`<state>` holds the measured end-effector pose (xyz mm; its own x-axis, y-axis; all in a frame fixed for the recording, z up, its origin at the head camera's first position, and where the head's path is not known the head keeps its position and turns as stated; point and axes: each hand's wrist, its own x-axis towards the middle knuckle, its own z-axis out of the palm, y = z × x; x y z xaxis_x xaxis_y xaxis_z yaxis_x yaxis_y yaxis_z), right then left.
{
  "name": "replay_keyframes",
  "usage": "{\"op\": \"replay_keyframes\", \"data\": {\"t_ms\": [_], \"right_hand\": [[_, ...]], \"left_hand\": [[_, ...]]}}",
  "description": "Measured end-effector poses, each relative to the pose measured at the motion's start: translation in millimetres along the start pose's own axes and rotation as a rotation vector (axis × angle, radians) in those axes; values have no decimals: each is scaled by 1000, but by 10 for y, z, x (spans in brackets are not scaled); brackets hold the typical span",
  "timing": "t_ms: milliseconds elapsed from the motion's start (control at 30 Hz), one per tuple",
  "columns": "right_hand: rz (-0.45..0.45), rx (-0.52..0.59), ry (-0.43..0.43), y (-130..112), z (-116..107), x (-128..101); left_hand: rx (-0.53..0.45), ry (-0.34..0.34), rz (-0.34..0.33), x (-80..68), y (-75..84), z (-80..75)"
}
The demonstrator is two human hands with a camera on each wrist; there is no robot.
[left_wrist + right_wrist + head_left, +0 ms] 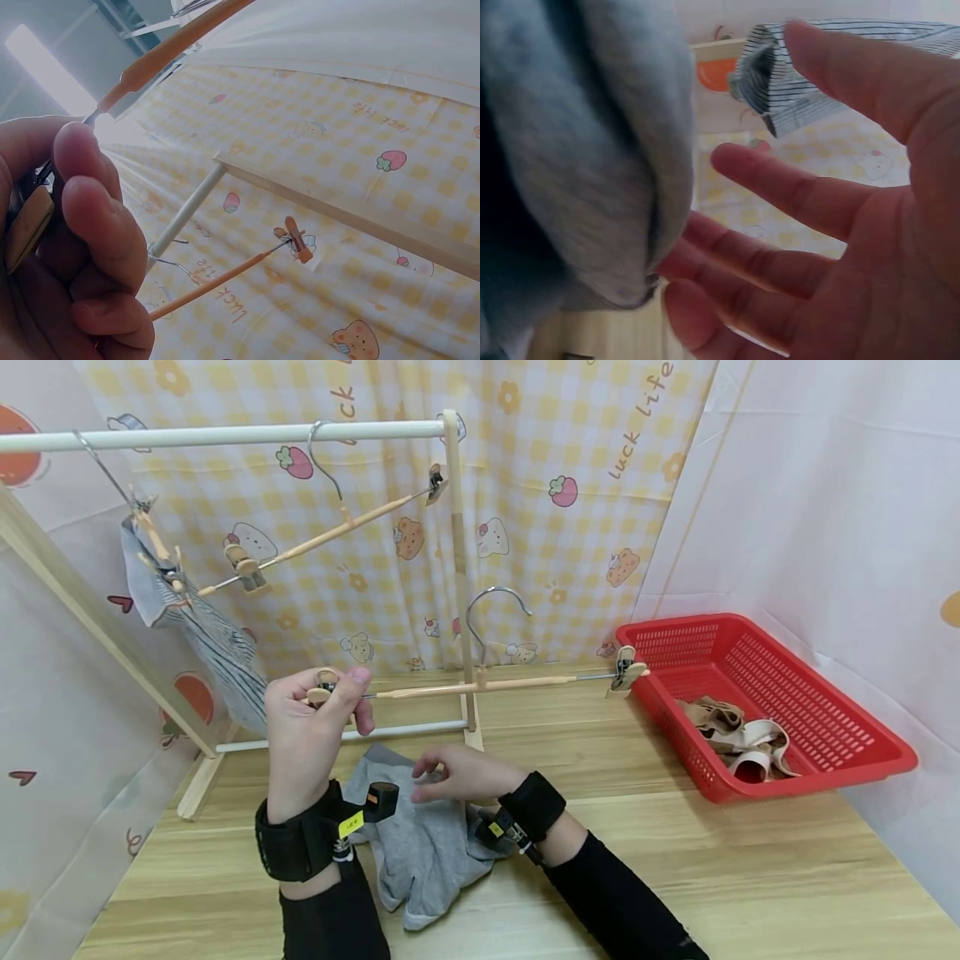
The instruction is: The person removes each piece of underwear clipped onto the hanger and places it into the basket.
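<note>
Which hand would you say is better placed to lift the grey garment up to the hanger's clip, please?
Probably the right hand: it hovers open over the grey garment on the table. The left hand is busy pinching the clip of the hanger.

Staged laundry corner — drying rack (225,437), cartoon curtain (570,460), red basket (757,693)

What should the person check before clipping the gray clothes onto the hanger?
1. Left hand grips the clip end of the hanger: ok.
2. Pinched clip actually open: cannot tell, fingers hide it.
3. Right hand holding the gray garment: not ok, its fingers are open and only brush the cloth.
4. Garment laid flat with an edge ready: not ok, it lies bunched on the table.
5. Free room on the rack rail: ok, between the two hangers hooked there.
</note>
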<state>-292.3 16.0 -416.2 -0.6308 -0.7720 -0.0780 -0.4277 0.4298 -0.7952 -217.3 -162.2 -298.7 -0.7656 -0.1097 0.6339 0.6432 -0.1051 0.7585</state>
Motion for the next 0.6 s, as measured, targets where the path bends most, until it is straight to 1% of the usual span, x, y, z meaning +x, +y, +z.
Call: {"op": "replay_keyframes", "data": {"t_ms": [100,267,433,500,600], "right_hand": [[9,-17,-27,14,39,16],[-7,-45,-31,13,77,33],[-49,-168,-48,6,134,51],[-49,-209,-71,10,161,53],[-6,-186,-115,20,197,50]], "left_hand": [[3,3,-1,2,-8,-7],[-3,5,7,7,-11,-8],[-4,6,3,6,-8,-4],[-5,8,0,7,-8,-2],[6,5,5,9,-6,2]]}}
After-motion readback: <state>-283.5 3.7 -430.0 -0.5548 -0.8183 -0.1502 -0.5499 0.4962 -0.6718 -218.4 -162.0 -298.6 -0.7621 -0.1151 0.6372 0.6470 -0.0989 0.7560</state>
